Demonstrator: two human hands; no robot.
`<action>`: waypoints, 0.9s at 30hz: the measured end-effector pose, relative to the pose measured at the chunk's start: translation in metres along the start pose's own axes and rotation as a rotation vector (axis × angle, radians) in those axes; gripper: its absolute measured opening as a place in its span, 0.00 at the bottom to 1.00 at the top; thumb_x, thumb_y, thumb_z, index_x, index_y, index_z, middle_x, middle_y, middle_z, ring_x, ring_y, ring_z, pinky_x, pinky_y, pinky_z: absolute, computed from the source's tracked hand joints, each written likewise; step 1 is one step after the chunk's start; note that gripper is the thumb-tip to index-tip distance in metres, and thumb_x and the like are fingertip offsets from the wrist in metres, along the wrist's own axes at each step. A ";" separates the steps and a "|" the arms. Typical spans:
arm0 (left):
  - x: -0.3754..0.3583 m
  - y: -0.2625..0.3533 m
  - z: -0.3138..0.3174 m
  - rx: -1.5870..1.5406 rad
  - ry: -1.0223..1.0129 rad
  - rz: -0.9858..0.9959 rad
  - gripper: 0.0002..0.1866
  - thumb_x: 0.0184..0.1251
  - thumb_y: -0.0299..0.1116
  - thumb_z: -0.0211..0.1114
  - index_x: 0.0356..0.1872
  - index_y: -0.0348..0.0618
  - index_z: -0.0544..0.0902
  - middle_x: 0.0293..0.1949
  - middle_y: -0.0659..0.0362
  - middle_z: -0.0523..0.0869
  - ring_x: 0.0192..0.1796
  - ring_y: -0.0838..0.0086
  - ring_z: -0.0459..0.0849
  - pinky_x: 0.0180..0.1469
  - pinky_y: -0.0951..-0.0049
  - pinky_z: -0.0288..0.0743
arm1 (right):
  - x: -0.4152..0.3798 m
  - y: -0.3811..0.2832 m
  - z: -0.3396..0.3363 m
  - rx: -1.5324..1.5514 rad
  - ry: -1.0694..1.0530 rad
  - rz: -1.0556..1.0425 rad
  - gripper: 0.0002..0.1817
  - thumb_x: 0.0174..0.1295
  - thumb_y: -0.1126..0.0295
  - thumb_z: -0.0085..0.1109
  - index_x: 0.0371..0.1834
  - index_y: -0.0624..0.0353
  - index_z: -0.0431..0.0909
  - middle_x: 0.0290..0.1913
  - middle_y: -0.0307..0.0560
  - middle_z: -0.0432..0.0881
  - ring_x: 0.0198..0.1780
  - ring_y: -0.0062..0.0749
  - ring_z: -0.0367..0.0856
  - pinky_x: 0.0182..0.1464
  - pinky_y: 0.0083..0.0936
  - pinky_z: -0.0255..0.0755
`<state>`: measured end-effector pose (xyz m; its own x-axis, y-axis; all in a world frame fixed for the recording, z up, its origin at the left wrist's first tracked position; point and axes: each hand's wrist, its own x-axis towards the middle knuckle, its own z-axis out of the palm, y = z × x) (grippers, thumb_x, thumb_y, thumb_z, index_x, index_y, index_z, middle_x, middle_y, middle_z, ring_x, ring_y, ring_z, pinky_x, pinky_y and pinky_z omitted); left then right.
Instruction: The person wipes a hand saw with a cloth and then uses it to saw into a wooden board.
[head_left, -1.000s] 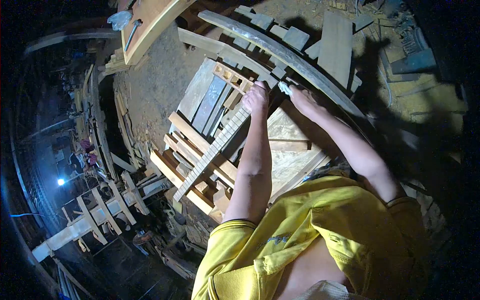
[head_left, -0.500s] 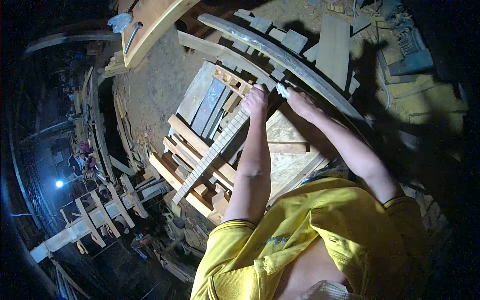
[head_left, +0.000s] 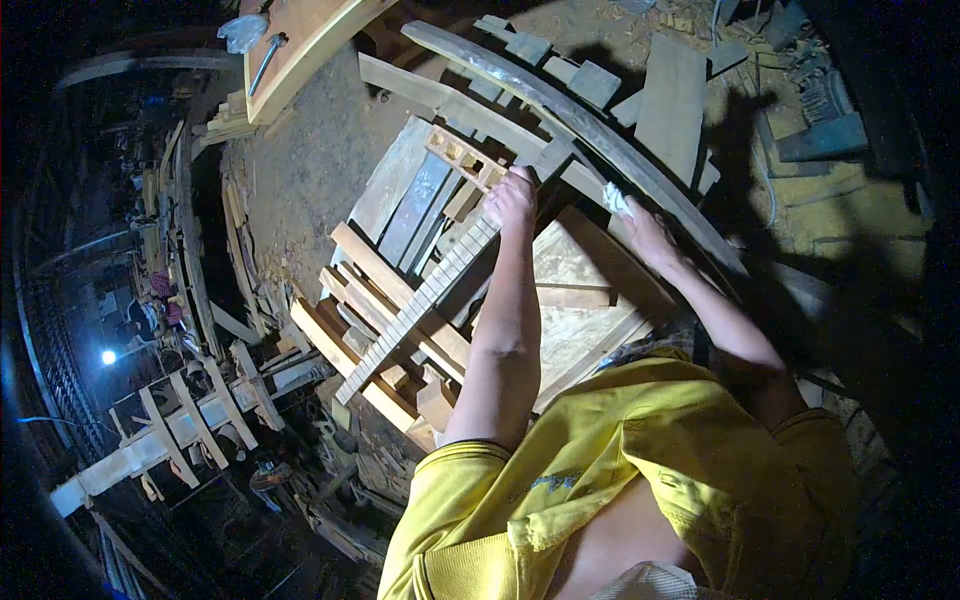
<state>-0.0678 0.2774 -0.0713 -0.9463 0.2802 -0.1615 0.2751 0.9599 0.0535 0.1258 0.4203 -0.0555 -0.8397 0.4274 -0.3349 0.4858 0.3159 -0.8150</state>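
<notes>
A long, slim wooden strip (head_left: 420,300) with many cross lines, like a fretted instrument neck, lies slanting over several wood pieces. My left hand (head_left: 512,200) is closed around its upper part. To the right, clear of the strip, my right hand (head_left: 648,238) has its fingers closed on a crumpled white cloth (head_left: 615,198). A wooden block with square recesses (head_left: 465,158) sits just left of my left hand. Below the strip are light wooden bars (head_left: 375,265). A pale board (head_left: 570,255) lies between my forearms.
A long curved plank (head_left: 560,95) runs beyond my hands. At the upper left, a wooden table (head_left: 320,45) carries a hammer-like tool (head_left: 265,65) and a plastic bag (head_left: 243,33). Scrap boards (head_left: 672,95) cover the ground. A person sits near a bright lamp (head_left: 109,357) on the left.
My right hand has moved right and slightly toward me with the white cloth, away from the strip's upper end. My left hand stays on the strip.
</notes>
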 end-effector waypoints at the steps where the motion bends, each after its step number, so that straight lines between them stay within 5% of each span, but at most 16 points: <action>1: -0.001 0.003 -0.006 -0.007 -0.027 -0.041 0.23 0.60 0.42 0.38 0.28 0.42 0.82 0.32 0.46 0.82 0.38 0.58 0.82 0.40 0.62 0.73 | -0.003 -0.012 -0.005 0.002 0.002 0.002 0.22 0.62 0.63 0.43 0.57 0.60 0.61 0.47 0.62 0.73 0.48 0.53 0.73 0.48 0.38 0.67; 3: -0.002 0.009 -0.014 -0.015 -0.056 -0.078 0.23 0.60 0.42 0.38 0.29 0.41 0.82 0.32 0.46 0.82 0.38 0.58 0.82 0.41 0.62 0.73 | -0.007 -0.033 -0.018 -0.161 -0.162 0.158 0.22 0.63 0.62 0.43 0.58 0.59 0.61 0.50 0.62 0.72 0.50 0.54 0.71 0.51 0.41 0.65; 16: 0.000 0.001 -0.002 0.058 -0.002 0.014 0.17 0.61 0.38 0.41 0.28 0.41 0.78 0.31 0.49 0.83 0.34 0.57 0.82 0.37 0.60 0.75 | -0.012 -0.018 -0.011 -0.195 -0.112 0.037 0.21 0.62 0.63 0.42 0.57 0.59 0.62 0.47 0.62 0.73 0.47 0.58 0.72 0.48 0.46 0.66; 19: 0.001 -0.002 0.005 0.019 0.006 0.002 0.24 0.63 0.44 0.36 0.29 0.41 0.81 0.32 0.47 0.83 0.36 0.57 0.82 0.41 0.59 0.73 | 0.009 -0.041 -0.007 -0.199 -0.204 0.165 0.18 0.62 0.64 0.42 0.53 0.58 0.64 0.44 0.65 0.74 0.45 0.58 0.73 0.46 0.47 0.66; 22: -0.001 0.001 -0.003 0.107 -0.033 0.058 0.14 0.60 0.34 0.43 0.30 0.42 0.77 0.29 0.48 0.83 0.33 0.57 0.83 0.36 0.62 0.75 | 0.042 -0.057 0.001 -0.246 -0.153 0.075 0.17 0.61 0.65 0.42 0.53 0.56 0.63 0.45 0.65 0.73 0.45 0.58 0.73 0.45 0.48 0.66; 25: -0.001 0.001 -0.001 0.139 -0.005 0.044 0.14 0.61 0.35 0.42 0.31 0.41 0.77 0.29 0.48 0.83 0.33 0.57 0.83 0.35 0.62 0.75 | 0.047 -0.042 0.009 -0.315 -0.170 0.073 0.17 0.62 0.66 0.42 0.54 0.54 0.61 0.45 0.64 0.74 0.45 0.57 0.73 0.44 0.48 0.66; 27: 0.000 0.003 -0.003 0.009 -0.054 -0.023 0.24 0.63 0.43 0.36 0.28 0.42 0.81 0.32 0.46 0.82 0.36 0.57 0.82 0.42 0.59 0.73 | 0.026 -0.034 -0.003 -0.262 -0.172 0.110 0.16 0.61 0.65 0.41 0.52 0.55 0.63 0.44 0.63 0.74 0.45 0.56 0.74 0.46 0.45 0.67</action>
<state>-0.0673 0.2801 -0.0678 -0.9418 0.2580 -0.2154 0.2553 0.9660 0.0406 0.0882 0.4233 -0.0349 -0.7967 0.3290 -0.5069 0.6028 0.4926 -0.6277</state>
